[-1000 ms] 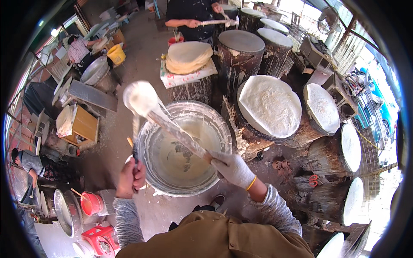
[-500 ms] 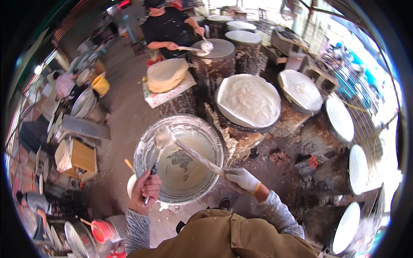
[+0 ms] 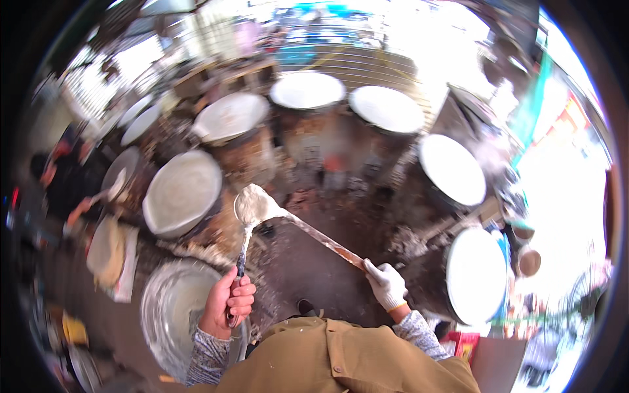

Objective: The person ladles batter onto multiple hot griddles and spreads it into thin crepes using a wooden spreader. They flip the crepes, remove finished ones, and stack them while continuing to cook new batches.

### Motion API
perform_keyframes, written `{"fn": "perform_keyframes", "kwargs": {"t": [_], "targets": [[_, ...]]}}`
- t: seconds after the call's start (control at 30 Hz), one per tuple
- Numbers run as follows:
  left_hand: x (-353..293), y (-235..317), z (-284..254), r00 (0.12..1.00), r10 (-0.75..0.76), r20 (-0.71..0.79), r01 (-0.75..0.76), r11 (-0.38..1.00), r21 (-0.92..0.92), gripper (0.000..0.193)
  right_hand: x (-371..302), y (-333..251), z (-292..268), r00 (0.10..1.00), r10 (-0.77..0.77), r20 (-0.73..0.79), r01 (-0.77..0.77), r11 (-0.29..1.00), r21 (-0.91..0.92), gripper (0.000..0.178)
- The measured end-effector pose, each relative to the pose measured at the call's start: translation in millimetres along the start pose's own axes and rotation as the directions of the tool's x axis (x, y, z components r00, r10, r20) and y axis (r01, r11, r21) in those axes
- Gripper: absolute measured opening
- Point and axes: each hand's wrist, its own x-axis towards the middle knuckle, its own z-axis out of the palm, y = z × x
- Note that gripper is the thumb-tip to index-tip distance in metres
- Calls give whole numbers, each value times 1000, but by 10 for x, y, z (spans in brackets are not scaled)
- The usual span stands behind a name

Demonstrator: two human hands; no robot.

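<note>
Batter [image 3: 251, 205], apparently in transfer, is held up right of the basin [image 3: 156, 295] where a dark-handled utensil [image 3: 242, 262], grasped by the left hand [image 3: 226, 305], meets a wooden-handled utensil [image 3: 327, 243], grasped by the gloved right hand [image 3: 388, 287], steady levelness seemingly being called for.

No legible lettering, number or sign is being shown on any thing. Reddish marks on the white slab [image 3: 127, 265], by which the stack of pale rounds [image 3: 106, 252] is being supported, are being blurred beyond reading. Pale marks on the red box [image 3: 465, 343] at lower right are being rendered too small to be deciphered. The red-and-orange panel [image 3: 571, 120] at upper right is likewise being blurred, any characters being left indistinct.
</note>
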Motion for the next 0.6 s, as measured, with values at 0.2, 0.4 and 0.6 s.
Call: {"fn": "perform_keyframes", "kwargs": {"t": [0.2,0.4,0.6], "targets": [[1131,-925,1071,934,-345,-87,338,781,525,42,-1577,685,-689,589,800,110,-578,323,749,48],[2188,-2376,1824,731,-667,-144,488,363,794,42,-2566,721,-1249,206,978,31,-312,35,949,60],[2961,-3916,1863,676,-661,-325,406,-34,913,42,-3151,621,-1455,-90,996,-23,-123,12,992,49]]}}
